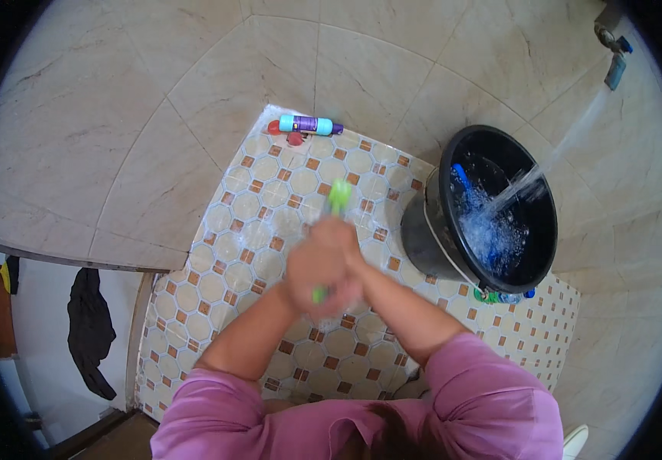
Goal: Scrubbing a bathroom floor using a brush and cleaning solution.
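Observation:
Both my hands are on a bright green tool with a long handle (339, 196), perhaps a brush, over the wet tiled floor (359, 160). My right hand (335, 233) wraps it farther from me, just below its upper green part. Closer in, my left hand (316, 269) grips the lower part, and a bit of green shows between its fingers. Motion blurs hands and tool, and the tool's working end cannot be made out. Whitish, soapy wet patches lie on the tiles around them.
Right of my hands a black bucket (450, 172) holds water and something blue (461, 175). A wall tap (615, 72) pours into it. Bottles (509, 296) lie behind it. A turquoise-and-purple bottle (306, 125) and red items (295, 138) lie in the corner. Dark cloth (90, 333) is at left.

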The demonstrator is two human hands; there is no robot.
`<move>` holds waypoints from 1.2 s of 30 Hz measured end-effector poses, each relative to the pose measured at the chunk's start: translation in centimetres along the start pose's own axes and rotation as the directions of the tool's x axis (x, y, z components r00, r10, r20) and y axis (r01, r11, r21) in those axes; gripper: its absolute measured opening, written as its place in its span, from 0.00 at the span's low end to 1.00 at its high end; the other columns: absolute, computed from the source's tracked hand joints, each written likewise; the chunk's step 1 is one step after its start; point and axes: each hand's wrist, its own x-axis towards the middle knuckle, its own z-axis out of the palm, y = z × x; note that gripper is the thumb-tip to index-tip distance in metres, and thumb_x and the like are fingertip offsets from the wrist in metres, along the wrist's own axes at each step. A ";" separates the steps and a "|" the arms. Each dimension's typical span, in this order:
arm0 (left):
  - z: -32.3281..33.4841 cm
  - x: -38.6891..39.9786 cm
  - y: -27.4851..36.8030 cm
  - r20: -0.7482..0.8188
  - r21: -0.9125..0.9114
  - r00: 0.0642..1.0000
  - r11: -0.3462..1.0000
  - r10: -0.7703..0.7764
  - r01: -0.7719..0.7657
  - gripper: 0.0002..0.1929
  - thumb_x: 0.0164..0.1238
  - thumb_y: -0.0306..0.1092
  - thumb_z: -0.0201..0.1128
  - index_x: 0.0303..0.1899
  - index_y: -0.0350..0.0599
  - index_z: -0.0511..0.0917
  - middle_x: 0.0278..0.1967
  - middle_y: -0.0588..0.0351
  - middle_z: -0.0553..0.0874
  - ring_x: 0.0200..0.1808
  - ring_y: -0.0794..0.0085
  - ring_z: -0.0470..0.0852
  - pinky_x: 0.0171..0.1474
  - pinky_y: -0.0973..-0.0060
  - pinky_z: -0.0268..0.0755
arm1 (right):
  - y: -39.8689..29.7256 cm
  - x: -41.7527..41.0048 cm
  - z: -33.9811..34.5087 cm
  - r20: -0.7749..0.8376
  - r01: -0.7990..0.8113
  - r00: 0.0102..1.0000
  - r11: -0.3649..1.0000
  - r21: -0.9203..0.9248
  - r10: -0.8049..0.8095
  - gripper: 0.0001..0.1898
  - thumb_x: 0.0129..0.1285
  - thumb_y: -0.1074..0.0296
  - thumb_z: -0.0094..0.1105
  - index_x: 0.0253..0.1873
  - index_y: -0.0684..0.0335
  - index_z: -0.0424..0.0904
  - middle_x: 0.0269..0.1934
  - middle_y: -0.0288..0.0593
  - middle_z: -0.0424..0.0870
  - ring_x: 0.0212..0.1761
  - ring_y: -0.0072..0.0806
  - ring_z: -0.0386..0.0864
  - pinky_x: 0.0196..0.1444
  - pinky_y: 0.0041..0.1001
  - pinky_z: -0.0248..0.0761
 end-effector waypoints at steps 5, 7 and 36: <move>2.3 -3.6 -2.5 0.158 0.087 0.987 0.995 0.025 -0.040 0.11 0.44 0.28 0.59 0.12 0.47 0.67 0.14 0.57 0.69 0.17 0.66 0.68 0.28 0.71 0.60 | 3.8 -1.7 -0.9 0.015 0.109 0.994 0.991 0.074 -0.110 0.08 0.35 0.65 0.58 0.16 0.58 0.69 0.18 0.41 0.72 0.24 0.38 0.70 0.30 0.33 0.63; 4.7 -4.8 -6.2 0.092 0.066 0.995 0.997 -0.031 0.025 0.10 0.44 0.27 0.59 0.12 0.46 0.67 0.13 0.56 0.69 0.17 0.66 0.68 0.27 0.71 0.60 | 7.9 -0.7 -2.1 0.132 0.146 0.982 0.985 -0.091 -0.133 0.09 0.34 0.64 0.59 0.16 0.59 0.69 0.18 0.41 0.72 0.24 0.40 0.70 0.32 0.34 0.63; 5.8 0.0 4.2 -0.118 -0.051 0.985 0.990 0.128 -0.135 0.14 0.43 0.36 0.62 0.10 0.50 0.66 0.12 0.60 0.68 0.16 0.67 0.65 0.25 0.72 0.56 | -5.1 -5.9 -4.7 -0.134 -0.269 0.961 0.930 -0.251 0.242 0.15 0.35 0.76 0.57 0.15 0.61 0.56 0.14 0.40 0.57 0.16 0.34 0.60 0.20 0.29 0.51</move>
